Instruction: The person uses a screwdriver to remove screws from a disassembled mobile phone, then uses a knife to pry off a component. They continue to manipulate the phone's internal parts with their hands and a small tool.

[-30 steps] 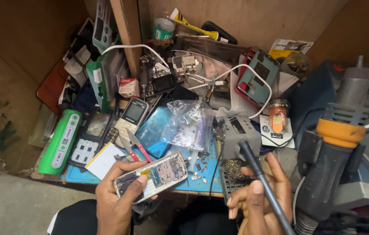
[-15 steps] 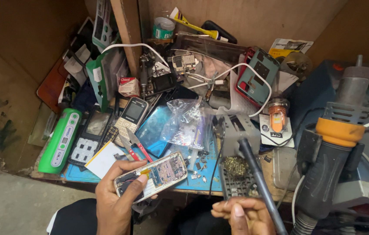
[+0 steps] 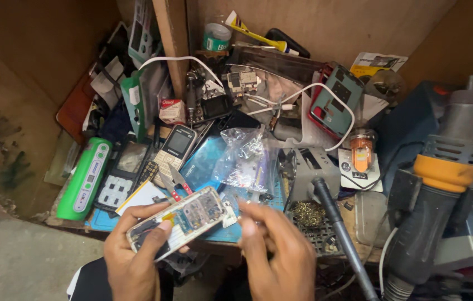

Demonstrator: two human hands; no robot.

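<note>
Left hand point(image 3: 133, 259) gripping opened phone point(image 3: 178, 220), circuit board exposed, right hand point(image 3: 278, 251) fingertips pinched at its edge

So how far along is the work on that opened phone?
Done: the phone has its back off, its circuit board bare. In hand: the left hand grips it, and the right hand pinches something thin at its upper end; what it is cannot be told. Left: the board is uncovered, and the soldering iron sits in its stand.
</note>
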